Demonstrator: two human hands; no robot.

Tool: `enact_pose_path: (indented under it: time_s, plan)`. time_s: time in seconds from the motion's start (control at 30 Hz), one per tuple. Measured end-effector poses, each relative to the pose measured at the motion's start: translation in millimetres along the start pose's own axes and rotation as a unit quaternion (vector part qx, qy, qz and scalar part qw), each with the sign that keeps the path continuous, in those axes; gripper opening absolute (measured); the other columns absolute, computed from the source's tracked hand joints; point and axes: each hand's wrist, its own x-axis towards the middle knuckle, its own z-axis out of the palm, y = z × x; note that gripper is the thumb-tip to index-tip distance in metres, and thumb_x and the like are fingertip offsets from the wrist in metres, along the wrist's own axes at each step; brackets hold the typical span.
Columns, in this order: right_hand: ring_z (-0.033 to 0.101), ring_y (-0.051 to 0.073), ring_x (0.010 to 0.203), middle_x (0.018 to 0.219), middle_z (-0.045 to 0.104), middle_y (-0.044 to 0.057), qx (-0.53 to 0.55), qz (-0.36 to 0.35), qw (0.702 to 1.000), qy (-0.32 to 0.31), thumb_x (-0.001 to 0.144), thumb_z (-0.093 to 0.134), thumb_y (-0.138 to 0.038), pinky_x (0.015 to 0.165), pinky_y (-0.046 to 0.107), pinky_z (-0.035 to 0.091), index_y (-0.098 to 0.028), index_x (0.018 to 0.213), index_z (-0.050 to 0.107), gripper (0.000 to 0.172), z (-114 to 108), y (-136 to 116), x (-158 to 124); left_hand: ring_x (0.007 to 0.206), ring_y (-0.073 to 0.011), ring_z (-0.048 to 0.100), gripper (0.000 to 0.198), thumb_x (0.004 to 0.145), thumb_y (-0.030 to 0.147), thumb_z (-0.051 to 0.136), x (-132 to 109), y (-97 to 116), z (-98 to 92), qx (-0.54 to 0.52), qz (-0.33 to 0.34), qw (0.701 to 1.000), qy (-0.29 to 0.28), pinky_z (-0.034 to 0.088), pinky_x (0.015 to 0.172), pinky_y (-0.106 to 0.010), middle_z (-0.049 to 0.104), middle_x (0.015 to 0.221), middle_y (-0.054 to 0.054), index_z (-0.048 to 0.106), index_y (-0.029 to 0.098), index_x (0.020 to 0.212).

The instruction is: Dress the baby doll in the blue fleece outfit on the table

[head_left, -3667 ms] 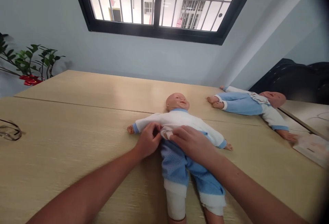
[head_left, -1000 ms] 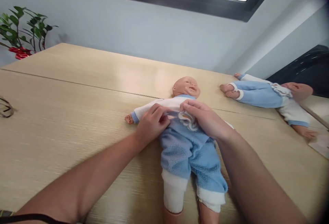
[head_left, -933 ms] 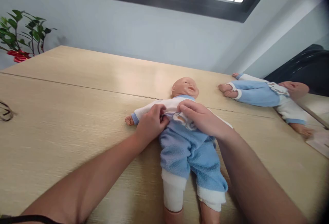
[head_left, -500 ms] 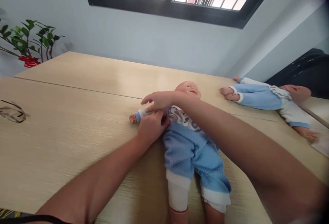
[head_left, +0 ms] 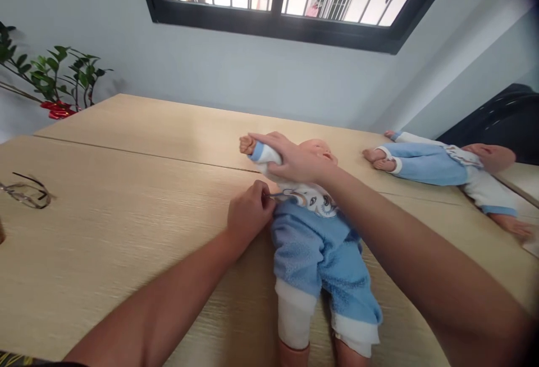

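Note:
A baby doll (head_left: pixel 318 243) lies on its back on the table, feet towards me. It wears blue trousers with white cuffs and a white printed shirt (head_left: pixel 314 198). My right hand (head_left: pixel 292 156) is wrapped round the doll's white-sleeved arm (head_left: pixel 267 156), which is raised with its small fist sticking out past my fingers. My left hand (head_left: pixel 250 210) rests at the doll's side, thumb and fingers pinched on the shirt's edge, which is pulled out a little above the waistband. My right forearm crosses over the doll's chest and hides part of it.
Another doll (head_left: pixel 438 159) in similar clothes lies at the right, near a black chair (head_left: pixel 501 114). Eyeglasses (head_left: pixel 29 193) sit on the wooden table (head_left: pixel 126 187) at the left. A potted plant (head_left: pixel 76 75) stands beyond the table's left end, below a barred window (head_left: pixel 273 13).
My right hand has closed round the doll's arm and lifted it up from beside the body. My left hand stays at the shirt's edge. The view has tilted slightly upwards.

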Motion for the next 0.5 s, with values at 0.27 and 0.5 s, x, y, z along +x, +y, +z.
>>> enact_pose_path:
  time_s: [0.27,0.5]
  plan:
    - [0.052,0.03,0.137,0.15,0.057,0.008,-0.035,0.019,0.988,0.148,0.088,0.055,-0.018,0.118,0.052,0.037,-0.027,0.155,0.045,0.068,-6.3,-9.9,-85.4,0.086,-0.0169,0.065,0.015,0.088,0.009,0.055,-1.8,3.1,-3.5,-0.047,0.116,0.991,0.042,0.048,0.068,-0.027,0.064,0.105,-0.004,0.056,0.024,0.091]
    - [0.052,0.03,0.135,0.144,0.058,0.009,-0.063,0.003,0.986,0.158,0.09,0.053,-0.016,0.118,0.05,0.037,-0.026,0.153,0.047,0.064,-3.0,-18.3,-93.9,0.074,-0.011,0.067,0.018,0.093,0.018,0.062,-2.9,4.4,1.2,-0.045,0.138,0.989,0.015,0.052,0.067,-0.024,0.068,0.111,-0.002,0.065,0.025,0.11]
